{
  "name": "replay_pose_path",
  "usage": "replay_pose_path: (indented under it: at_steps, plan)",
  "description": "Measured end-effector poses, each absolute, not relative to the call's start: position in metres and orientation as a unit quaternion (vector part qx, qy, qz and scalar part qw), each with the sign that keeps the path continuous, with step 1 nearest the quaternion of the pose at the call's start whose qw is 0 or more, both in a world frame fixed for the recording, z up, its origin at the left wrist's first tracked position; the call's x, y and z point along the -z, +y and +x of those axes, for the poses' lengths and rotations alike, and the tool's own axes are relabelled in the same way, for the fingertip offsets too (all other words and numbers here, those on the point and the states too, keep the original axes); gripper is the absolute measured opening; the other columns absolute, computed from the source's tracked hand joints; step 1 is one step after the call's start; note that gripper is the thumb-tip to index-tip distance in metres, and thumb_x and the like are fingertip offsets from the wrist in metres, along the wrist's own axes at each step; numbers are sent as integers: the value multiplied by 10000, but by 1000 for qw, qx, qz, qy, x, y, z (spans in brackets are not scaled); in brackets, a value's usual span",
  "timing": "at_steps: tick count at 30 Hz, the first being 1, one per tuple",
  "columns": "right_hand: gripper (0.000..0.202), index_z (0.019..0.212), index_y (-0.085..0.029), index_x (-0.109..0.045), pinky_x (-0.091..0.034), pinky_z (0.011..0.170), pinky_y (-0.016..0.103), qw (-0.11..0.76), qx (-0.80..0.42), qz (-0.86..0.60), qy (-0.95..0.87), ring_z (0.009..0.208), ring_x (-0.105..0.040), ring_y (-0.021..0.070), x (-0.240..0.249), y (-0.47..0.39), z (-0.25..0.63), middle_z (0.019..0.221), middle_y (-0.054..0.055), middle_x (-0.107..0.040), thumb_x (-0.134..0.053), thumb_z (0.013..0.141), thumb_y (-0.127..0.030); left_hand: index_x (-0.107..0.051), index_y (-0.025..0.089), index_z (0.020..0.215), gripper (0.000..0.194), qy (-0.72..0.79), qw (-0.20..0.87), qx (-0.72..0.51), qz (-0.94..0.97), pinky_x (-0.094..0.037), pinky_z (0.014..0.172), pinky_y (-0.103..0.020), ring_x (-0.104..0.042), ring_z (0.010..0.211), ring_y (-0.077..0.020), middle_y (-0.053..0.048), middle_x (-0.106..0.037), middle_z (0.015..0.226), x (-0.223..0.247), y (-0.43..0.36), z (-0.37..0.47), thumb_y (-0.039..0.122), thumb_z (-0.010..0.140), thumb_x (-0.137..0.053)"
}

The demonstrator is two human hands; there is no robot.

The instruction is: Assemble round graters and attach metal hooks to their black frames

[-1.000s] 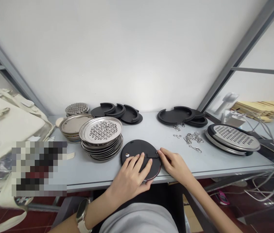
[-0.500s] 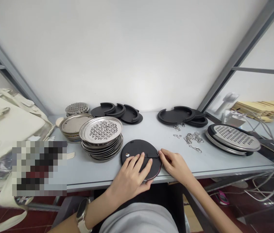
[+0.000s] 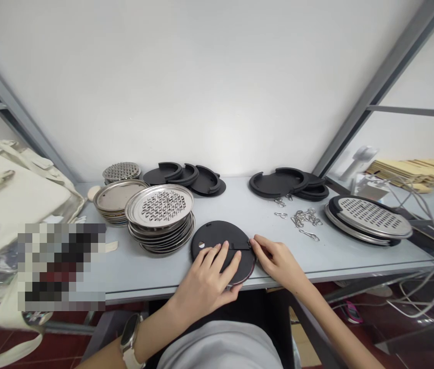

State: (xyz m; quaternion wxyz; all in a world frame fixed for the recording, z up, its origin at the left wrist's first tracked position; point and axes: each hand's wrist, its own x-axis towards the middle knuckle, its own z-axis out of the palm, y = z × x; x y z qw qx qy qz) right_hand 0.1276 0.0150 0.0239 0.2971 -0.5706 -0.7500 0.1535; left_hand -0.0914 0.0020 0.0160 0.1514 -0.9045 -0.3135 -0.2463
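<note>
A round black plastic disc (image 3: 217, 233) with a small hole and a raised rectangular tab lies near the table's front edge. My left hand (image 3: 211, 274) holds it down, fingers spread over its top and thumb at the near rim. At the disc's right edge my right hand (image 3: 273, 256) pinches thumb and forefinger together by the end of the tab. A small metal clip (image 3: 250, 243) shows partly at those fingertips; the rest is hidden. Left of the disc stands a stack of round metal graters (image 3: 161, 207). Loose wire clips (image 3: 306, 219) lie to the right.
More metal plates (image 3: 120, 196) and a grater (image 3: 121, 170) are stacked at the back left. Black round holders (image 3: 278, 183) lie along the wall. Assembled graters (image 3: 371, 218) sit at the right, near hanging cables (image 3: 432, 230). A cream bag (image 3: 17, 195) is at the left.
Both hands keep their places on the disc. The bright bit of metal at my right fingertips shows less than before.
</note>
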Motion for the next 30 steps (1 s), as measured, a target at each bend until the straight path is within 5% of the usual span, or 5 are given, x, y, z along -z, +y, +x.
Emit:
replay_pose_path:
  at_steps: [15,30]
  plan:
    - [305,758,-226,-462,-323,527,247,252,-115,-583,-764,470,-488,152,-23,15,127,543,-17,-506,-292,985,-336,-483,166,1332,525,-305,200,221,-904,-401,951,-411,-531,1138,-271,-164,-530,1318,-18,4,-92,484,916,-503]
    - [347,642,-222,-376,-278,503,239,284,-132,-574,-756,435,-386,120,-24,14,127,494,-46,-411,-322,964,-339,-473,167,1345,536,-304,200,216,-906,-386,958,-427,-517,1145,-274,-166,-516,1329,-18,3,-93,506,930,-457]
